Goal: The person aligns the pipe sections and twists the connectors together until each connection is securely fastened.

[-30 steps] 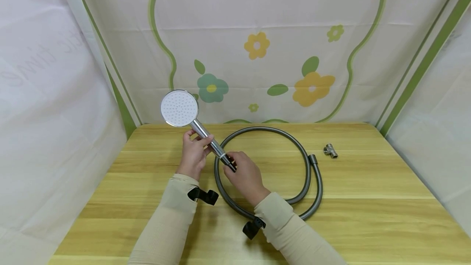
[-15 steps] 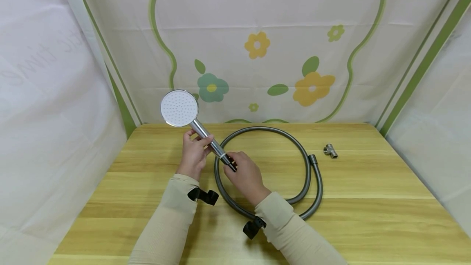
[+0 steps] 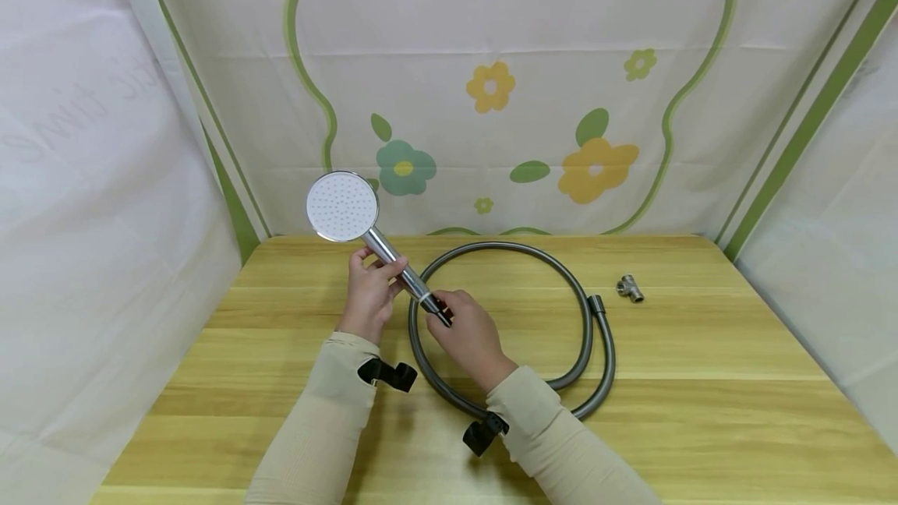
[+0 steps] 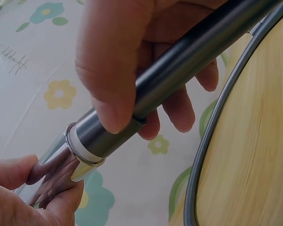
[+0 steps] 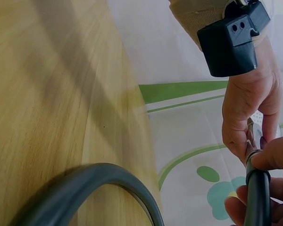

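Observation:
A chrome hand shower (image 3: 341, 206) with a round white spray face is raised over the table, tilted with its face up and left. Around its handle (image 3: 382, 245) the left hand (image 3: 366, 301) keeps a pinching grip with thumb and fingers. At the handle's lower end the right hand (image 3: 468, 337) pinches the dark collar (image 4: 108, 134) of the grey shower hose (image 3: 498, 245). A white ring shows between collar and chrome in the left wrist view. The collar sits in line with the handle; how far it is threaded I cannot tell.
The hose lies in a wide loop on the wooden table (image 3: 701, 427). Its other end fitting (image 3: 597, 304) rests at the loop's right. Farther right lies a small metal tee fitting (image 3: 630, 288). A flowered cloth (image 3: 435, 84) hangs behind the table.

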`<state>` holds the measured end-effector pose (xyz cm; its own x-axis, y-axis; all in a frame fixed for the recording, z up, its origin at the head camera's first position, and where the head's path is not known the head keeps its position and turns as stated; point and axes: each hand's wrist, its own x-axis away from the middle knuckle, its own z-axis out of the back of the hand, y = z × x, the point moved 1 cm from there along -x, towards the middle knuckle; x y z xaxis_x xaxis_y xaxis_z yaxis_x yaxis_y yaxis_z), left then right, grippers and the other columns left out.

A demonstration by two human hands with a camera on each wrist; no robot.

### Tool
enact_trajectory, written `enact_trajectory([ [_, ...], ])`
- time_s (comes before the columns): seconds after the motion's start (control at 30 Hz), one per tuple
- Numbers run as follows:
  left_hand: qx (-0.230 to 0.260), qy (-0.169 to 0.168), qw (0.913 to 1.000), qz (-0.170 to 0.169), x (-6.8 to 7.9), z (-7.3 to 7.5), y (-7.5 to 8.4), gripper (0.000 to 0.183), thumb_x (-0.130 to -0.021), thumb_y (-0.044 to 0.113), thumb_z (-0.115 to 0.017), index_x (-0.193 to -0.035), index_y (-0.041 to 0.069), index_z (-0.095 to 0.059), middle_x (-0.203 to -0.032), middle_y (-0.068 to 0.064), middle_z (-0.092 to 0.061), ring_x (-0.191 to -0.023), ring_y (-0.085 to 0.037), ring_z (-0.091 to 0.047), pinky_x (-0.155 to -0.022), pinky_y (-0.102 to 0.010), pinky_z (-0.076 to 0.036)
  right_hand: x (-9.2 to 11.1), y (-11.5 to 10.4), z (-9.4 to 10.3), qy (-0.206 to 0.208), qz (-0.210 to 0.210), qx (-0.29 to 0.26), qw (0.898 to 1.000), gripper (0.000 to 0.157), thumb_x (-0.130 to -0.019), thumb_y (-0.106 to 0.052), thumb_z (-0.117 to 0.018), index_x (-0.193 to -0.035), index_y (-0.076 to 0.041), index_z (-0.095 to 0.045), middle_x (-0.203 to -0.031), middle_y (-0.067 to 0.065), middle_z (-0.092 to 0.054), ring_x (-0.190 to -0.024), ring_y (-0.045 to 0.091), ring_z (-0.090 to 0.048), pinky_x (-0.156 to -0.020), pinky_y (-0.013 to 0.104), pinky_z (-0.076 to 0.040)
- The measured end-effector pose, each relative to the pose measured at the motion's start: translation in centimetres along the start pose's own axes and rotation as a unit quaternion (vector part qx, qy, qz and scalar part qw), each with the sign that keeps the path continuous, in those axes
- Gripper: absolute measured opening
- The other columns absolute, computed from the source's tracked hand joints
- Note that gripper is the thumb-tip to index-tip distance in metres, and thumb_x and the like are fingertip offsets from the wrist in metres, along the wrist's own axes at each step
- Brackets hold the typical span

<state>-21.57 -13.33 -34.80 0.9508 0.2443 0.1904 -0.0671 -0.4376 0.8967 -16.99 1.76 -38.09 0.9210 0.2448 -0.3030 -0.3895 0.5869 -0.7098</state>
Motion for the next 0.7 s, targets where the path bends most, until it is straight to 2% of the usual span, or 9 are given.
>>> enact_trajectory([
  [0.4, 0.006, 0.0, 1.0, 0.0, 0.02, -0.04, -0.03, 0.062, -0.09, -0.009, -0.058, -0.137, 0.013, -0.024, -0.111, -0.008, -0.045, -0.098, -0.022, -0.054, -0.082, -0.033, -0.051, -0.06, 0.19, -0.04, -0.006, -0.003, -0.016, 1.0, 0.028, -0.092, -0.017, -0.063, -0.118, -0.006, -0.067, -0.093, 0.004, -0.061, -0.069, 0.012, -0.05, -0.054, 0.024, -0.043],
  [0.7, 0.01, -0.001, 0.9999, -0.005, 0.08, -0.03, 0.0, 0.061, -0.09, -0.01, -0.058, -0.136, 0.012, -0.024, -0.108, -0.007, -0.046, -0.091, -0.018, -0.056, -0.077, -0.029, -0.052, -0.18, 0.2, 0.08, -0.024, -0.023, -0.033, 0.999, 0.03, -0.094, -0.022, -0.059, -0.119, -0.008, -0.067, -0.092, 0.003, -0.06, -0.064, 0.013, -0.049, -0.053, 0.026, -0.043],
])
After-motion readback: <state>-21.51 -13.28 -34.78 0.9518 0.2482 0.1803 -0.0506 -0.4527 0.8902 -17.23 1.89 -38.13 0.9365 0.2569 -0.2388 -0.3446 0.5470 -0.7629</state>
